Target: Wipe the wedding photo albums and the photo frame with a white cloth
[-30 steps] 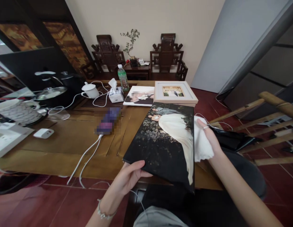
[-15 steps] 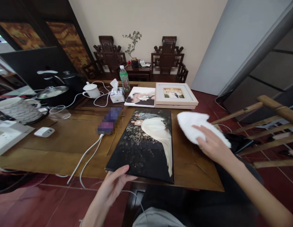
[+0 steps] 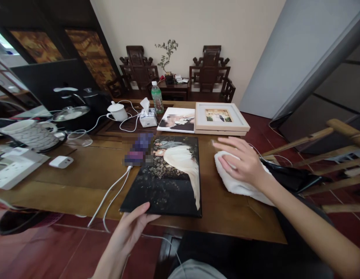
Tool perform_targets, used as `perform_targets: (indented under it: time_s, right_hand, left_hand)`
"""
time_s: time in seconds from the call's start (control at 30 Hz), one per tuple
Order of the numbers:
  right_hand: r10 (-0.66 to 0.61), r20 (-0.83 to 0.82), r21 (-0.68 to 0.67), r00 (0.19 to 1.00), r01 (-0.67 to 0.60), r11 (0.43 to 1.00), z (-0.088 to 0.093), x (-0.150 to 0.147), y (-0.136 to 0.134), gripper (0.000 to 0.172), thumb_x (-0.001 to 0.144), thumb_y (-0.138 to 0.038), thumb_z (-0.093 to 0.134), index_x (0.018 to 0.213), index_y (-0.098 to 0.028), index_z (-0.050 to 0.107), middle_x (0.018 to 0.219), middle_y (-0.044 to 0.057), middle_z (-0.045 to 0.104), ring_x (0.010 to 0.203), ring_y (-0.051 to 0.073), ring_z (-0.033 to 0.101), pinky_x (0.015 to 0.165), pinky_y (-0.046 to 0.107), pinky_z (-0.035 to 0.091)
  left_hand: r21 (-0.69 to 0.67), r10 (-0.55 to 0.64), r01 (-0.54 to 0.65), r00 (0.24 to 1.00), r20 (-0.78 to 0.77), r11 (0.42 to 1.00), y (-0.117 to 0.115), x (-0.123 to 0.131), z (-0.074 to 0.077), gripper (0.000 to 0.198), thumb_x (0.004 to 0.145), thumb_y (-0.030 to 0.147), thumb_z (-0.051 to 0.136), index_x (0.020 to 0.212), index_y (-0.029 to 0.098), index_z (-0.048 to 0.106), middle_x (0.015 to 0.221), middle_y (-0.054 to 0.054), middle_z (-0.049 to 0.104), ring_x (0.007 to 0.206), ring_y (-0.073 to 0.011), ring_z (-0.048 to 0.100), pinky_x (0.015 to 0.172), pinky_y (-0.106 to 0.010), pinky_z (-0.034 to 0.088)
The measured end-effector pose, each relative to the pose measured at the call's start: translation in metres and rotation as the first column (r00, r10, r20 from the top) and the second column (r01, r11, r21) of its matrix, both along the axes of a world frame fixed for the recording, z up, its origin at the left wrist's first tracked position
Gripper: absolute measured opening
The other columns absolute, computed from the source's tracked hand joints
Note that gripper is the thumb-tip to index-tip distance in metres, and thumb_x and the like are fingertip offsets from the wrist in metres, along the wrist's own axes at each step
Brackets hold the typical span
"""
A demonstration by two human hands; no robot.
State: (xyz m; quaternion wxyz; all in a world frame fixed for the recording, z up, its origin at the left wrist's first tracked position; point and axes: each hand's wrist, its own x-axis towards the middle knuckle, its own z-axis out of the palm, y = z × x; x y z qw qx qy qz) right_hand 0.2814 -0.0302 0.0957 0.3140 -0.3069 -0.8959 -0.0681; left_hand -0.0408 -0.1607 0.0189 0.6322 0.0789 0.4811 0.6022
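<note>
My left hand (image 3: 136,224) grips the near-left edge of a dark wedding photo panel (image 3: 168,186), thumb on top and fingers beneath. The panel shows a long white gown against a black background and lies close to the wooden table's front edge. My right hand (image 3: 240,162) is over a crumpled white cloth (image 3: 235,184) at the table's right side. Its fingers are spread and not wrapped round the cloth. Whether the palm touches the cloth is hidden. A phone (image 3: 139,149) on a charging cable lies beside the panel's left edge.
Behind the panel lie a white-edged photo (image 3: 180,119) and pale picture frames (image 3: 220,116). A tissue box (image 3: 148,117), a green-labelled bottle (image 3: 157,97) and a lidded white cup (image 3: 117,111) stand further back. Left are a patterned kettle (image 3: 31,133), a power strip (image 3: 14,172) and cables.
The photo panel and my left hand have shifted left, closer to the phone. My right hand has released the white cloth, which now lies on the table, and its fingers have spread.
</note>
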Motion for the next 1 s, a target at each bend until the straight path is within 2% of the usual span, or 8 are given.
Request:
perform_targets:
  time_s: [0.13, 0.23, 0.33, 0.47, 0.57, 0.67, 0.87, 1.0]
  right_hand:
    - [-0.028, 0.180, 0.057, 0.983, 0.018, 0.998, 0.007, -0.047, 0.075, 0.022, 0.089, -0.018, 0.044, 0.100, -0.018, 0.063, 0.116, 0.013, 0.063, 0.117, 0.030, 0.050, 0.093, 0.051, 0.043]
    - [-0.113, 0.368, 0.073, 0.923, 0.092, 0.993, 0.004, -0.085, 0.130, 0.023, 0.089, -0.016, 0.045, 0.106, -0.009, 0.059, 0.110, 0.020, 0.060, 0.109, 0.032, 0.050, 0.087, 0.047, 0.044]
    - [-0.097, 0.566, 0.039, 0.818, 0.090, 0.995, -0.004, -0.116, 0.176, 0.029, 0.082, -0.022, 0.061, 0.105, -0.004, 0.060, 0.115, 0.024, 0.057, 0.114, 0.035, 0.047, 0.093, 0.048, 0.039]
    - [-0.058, 0.653, -0.015, 0.755, 0.090, 0.996, -0.018, -0.137, 0.216, 0.032, 0.079, -0.034, 0.069, 0.094, -0.006, 0.064, 0.105, 0.020, 0.065, 0.113, 0.035, 0.050, 0.099, 0.055, 0.031]
    - [-0.039, 0.698, -0.049, 0.715, 0.102, 0.994, -0.027, -0.140, 0.230, 0.031, 0.082, -0.036, 0.065, 0.096, -0.008, 0.064, 0.098, 0.017, 0.069, 0.107, 0.033, 0.056, 0.099, 0.060, 0.026]
    - [-0.005, 0.730, -0.086, 0.684, 0.099, 0.991, -0.029, -0.138, 0.233, 0.029, 0.083, -0.031, 0.064, 0.100, -0.007, 0.062, 0.096, 0.017, 0.069, 0.098, 0.029, 0.061, 0.100, 0.057, 0.026]
    - [0.004, 0.742, -0.085, 0.670, 0.088, 0.992, -0.024, -0.133, 0.226, 0.032, 0.089, -0.024, 0.049, 0.114, -0.004, 0.056, 0.106, 0.020, 0.066, 0.103, 0.028, 0.060, 0.097, 0.046, 0.035]
    - [-0.029, 0.723, -0.043, 0.690, 0.088, 0.995, -0.016, -0.132, 0.224, 0.036, 0.093, -0.023, 0.039, 0.120, -0.002, 0.049, 0.110, 0.023, 0.063, 0.101, 0.028, 0.059, 0.092, 0.043, 0.038]
  left_hand:
    - [-0.019, 0.036, -0.037, 0.999, -0.010, 0.999, 0.006, 0.001, 0.006, 0.032, 0.059, -0.004, 0.068, 0.082, 0.018, 0.072, 0.067, 0.001, 0.073, 0.070, -0.0252, 0.072, 0.055, -0.031, 0.064]
    - [-0.012, 0.059, -0.059, 0.998, -0.007, 0.998, 0.011, 0.002, 0.008, 0.044, 0.060, -0.004, 0.068, 0.096, 0.020, 0.071, 0.072, 0.000, 0.074, 0.071, -0.0250, 0.072, 0.055, -0.033, 0.064]
    - [0.011, 0.011, -0.012, 1.000, 0.011, 1.000, 0.016, -0.001, 0.006, 0.052, 0.063, -0.002, 0.069, 0.109, 0.023, 0.068, 0.083, -0.001, 0.075, 0.079, -0.0262, 0.072, 0.064, -0.037, 0.064]
    - [0.010, -0.017, 0.017, 1.000, 0.019, 1.000, 0.021, -0.008, 0.002, 0.056, 0.065, -0.002, 0.070, 0.114, 0.024, 0.065, 0.085, -0.001, 0.075, 0.080, -0.0260, 0.072, 0.067, -0.037, 0.064]
    - [0.015, -0.017, 0.017, 1.000, 0.004, 1.000, 0.021, -0.012, 0.003, 0.057, 0.065, 0.000, 0.072, 0.116, 0.024, 0.065, 0.085, -0.002, 0.075, 0.084, -0.0273, 0.071, 0.068, -0.037, 0.063]
    - [0.017, -0.027, 0.027, 1.000, -0.002, 0.999, 0.021, -0.013, 0.008, 0.056, 0.064, 0.003, 0.074, 0.115, 0.023, 0.065, 0.083, -0.003, 0.075, 0.082, -0.0286, 0.071, 0.067, -0.039, 0.063]
    - [0.034, -0.024, 0.024, 1.000, 0.005, 0.999, 0.024, -0.012, 0.018, 0.054, 0.064, 0.005, 0.072, 0.115, 0.023, 0.066, 0.088, -0.003, 0.075, 0.081, -0.0274, 0.072, 0.070, -0.038, 0.062]
    - [0.007, -0.016, 0.016, 1.000, -0.010, 1.000, 0.025, -0.014, 0.020, 0.056, 0.061, 0.006, 0.075, 0.114, 0.019, 0.066, 0.082, -0.005, 0.075, 0.079, -0.0294, 0.072, 0.067, -0.040, 0.063]
